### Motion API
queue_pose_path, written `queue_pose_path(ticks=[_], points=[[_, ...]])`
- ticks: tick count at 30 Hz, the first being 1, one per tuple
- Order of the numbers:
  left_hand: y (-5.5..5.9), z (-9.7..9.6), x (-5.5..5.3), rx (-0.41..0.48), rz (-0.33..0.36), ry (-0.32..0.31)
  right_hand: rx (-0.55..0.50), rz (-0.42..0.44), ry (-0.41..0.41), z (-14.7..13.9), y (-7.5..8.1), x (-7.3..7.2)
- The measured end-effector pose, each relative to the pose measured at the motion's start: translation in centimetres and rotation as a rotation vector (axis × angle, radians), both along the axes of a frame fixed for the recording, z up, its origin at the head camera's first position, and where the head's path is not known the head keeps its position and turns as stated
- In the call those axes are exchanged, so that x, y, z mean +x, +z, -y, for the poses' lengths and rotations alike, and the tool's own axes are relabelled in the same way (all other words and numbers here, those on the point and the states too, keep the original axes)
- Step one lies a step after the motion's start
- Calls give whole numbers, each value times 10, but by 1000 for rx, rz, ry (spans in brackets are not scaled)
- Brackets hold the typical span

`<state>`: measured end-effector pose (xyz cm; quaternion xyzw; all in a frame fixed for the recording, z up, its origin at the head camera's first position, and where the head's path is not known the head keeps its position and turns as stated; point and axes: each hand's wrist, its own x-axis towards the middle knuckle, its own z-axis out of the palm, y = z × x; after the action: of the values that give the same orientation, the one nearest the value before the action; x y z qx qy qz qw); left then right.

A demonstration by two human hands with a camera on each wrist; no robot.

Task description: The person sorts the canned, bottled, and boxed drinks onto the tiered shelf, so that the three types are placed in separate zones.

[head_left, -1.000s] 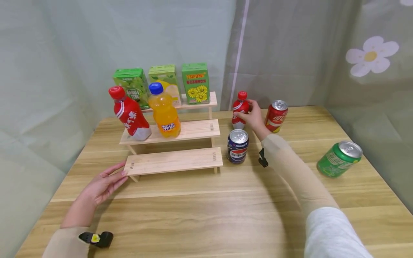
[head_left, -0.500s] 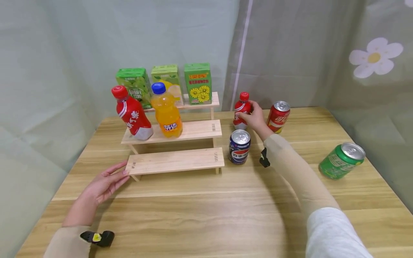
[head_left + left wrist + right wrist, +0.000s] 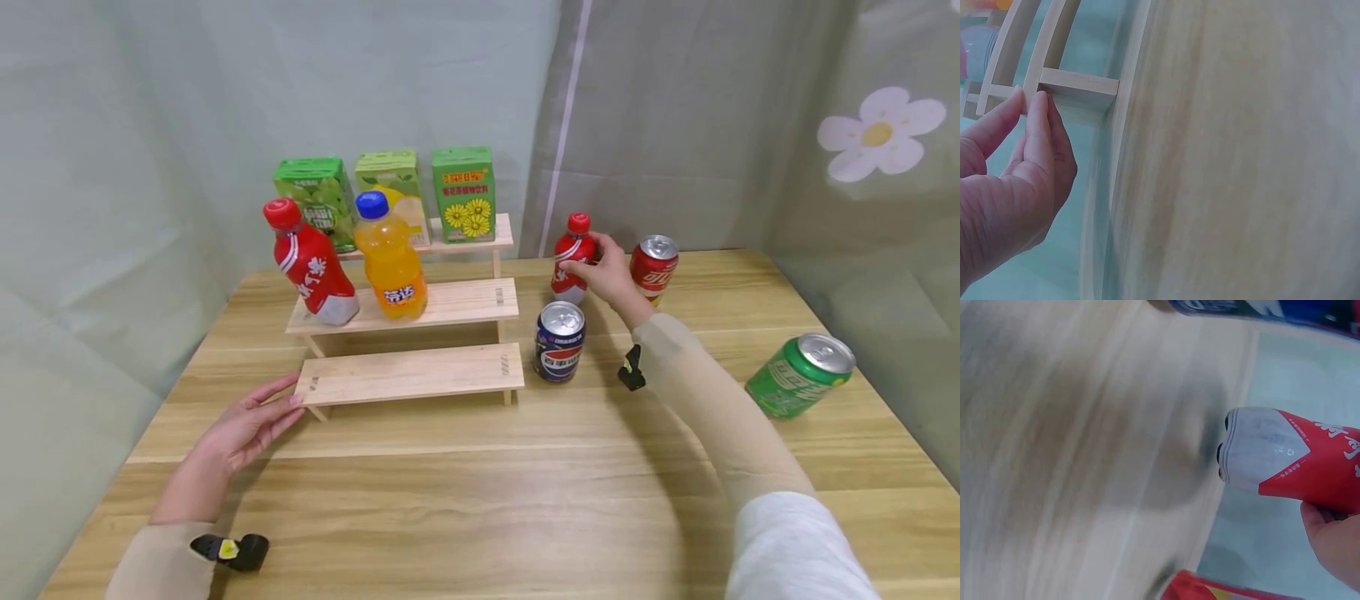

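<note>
My left hand (image 3: 251, 425) pinches the left end of the lowest board on a stepped wooden shelf (image 3: 412, 372), thumb above and fingers below in the left wrist view. At the back of the table my right hand (image 3: 611, 272) grips a red bottle (image 3: 572, 265) with a white lower part and red cap. The bottle leans a little; its base (image 3: 1260, 450) looks just off the wood in the right wrist view. A blue Pepsi can (image 3: 560, 343) stands in front of it, a red cola can (image 3: 654, 268) to the right of that hand.
On the shelf's middle step stand another red bottle (image 3: 315, 271) and an orange soda bottle (image 3: 392, 262). Green drink cartons (image 3: 463, 196) line the top step. A green can (image 3: 801, 375) sits tilted-looking at the table's right side. Curtains (image 3: 660, 125) hang behind.
The red bottle in my right hand has shifted slightly right and now leans. My left hand stays on the shelf. The whole view has drifted a little.
</note>
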<state>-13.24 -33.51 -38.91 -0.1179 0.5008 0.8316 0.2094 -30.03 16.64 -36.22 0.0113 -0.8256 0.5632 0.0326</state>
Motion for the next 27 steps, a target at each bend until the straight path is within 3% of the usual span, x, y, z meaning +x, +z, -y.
queue_pose_path(ticks=[18,27], points=[[-3,0,0,46,-47,-23,-42,-30,53,-15,58,21],[-2,1,-1,36,-6,1,-19,-42,112,-10,87,39]])
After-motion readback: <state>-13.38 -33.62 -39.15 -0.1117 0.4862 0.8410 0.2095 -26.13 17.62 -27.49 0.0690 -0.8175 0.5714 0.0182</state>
